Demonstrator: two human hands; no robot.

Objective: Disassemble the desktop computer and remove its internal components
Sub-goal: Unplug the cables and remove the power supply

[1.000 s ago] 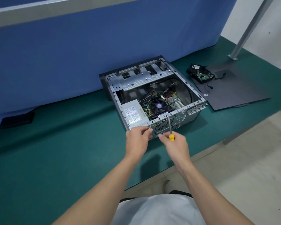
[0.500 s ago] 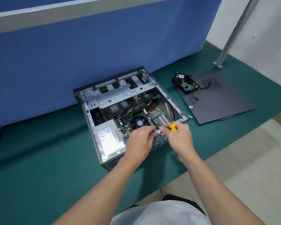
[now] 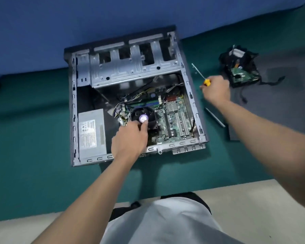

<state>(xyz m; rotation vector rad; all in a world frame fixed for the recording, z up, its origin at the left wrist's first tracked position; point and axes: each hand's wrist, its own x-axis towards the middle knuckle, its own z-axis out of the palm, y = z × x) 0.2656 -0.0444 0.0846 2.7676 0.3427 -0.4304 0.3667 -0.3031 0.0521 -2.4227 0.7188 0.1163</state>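
The open computer case [image 3: 72, 106] lies on its side on the green mat. Inside sit a grey power supply [image 3: 92, 132], a green motherboard [image 3: 176, 118] and a black CPU fan [image 3: 144, 117] with a purple sticker. My left hand [image 3: 130, 138] reaches into the case, fingertips on the fan's near edge; how they curl is hidden. To the right of the case, my right hand [image 3: 216, 89] grips a yellow-handled screwdriver [image 3: 200, 74] with its shaft pointing up and away.
A removed drive [image 3: 239, 69] with loose cables lies on the dark side panel [image 3: 278, 106] at the right. A thin metal strip [image 3: 215, 117] lies beside the case. A blue partition [image 3: 60, 29] stands behind. The mat's front edge [image 3: 218, 184] runs near my body.
The view has dropped closer, over the case. My left hand moved from the case's rear edge onto the CPU fan. My right hand carried the screwdriver out to the right of the case.
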